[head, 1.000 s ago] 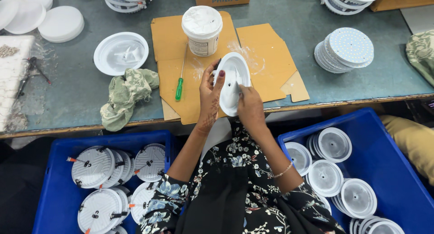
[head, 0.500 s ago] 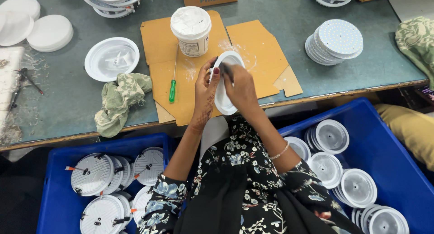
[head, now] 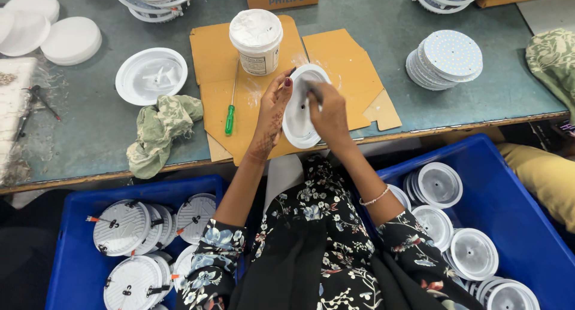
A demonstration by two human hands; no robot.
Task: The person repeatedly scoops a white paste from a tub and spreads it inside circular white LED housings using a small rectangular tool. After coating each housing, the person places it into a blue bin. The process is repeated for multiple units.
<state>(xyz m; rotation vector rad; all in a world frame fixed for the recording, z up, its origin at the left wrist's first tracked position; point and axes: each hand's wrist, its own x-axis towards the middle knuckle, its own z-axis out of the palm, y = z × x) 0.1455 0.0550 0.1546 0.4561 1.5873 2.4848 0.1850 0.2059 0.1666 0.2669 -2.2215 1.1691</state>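
My fingers [head: 281, 93] on the left hand [head: 272, 115] curl round the rim of the white round housing [head: 297, 115], holding it tilted over the cardboard sheet [head: 335, 58], while my right hand [head: 328, 112] is pinched narrow on a small dark tool, too blurred to tell what kind, pressed into the housing's inner face. The housing sits just in front of the white paste tub [head: 256, 38], with the green-handled screwdriver [head: 230, 109] to its left and the crumpled rag [head: 159, 130] further left. I think my grip on one edge could slip, dropping the housing off the table edge into the blue bin [head: 515, 214] below, or smearing paste onto my sleeve.
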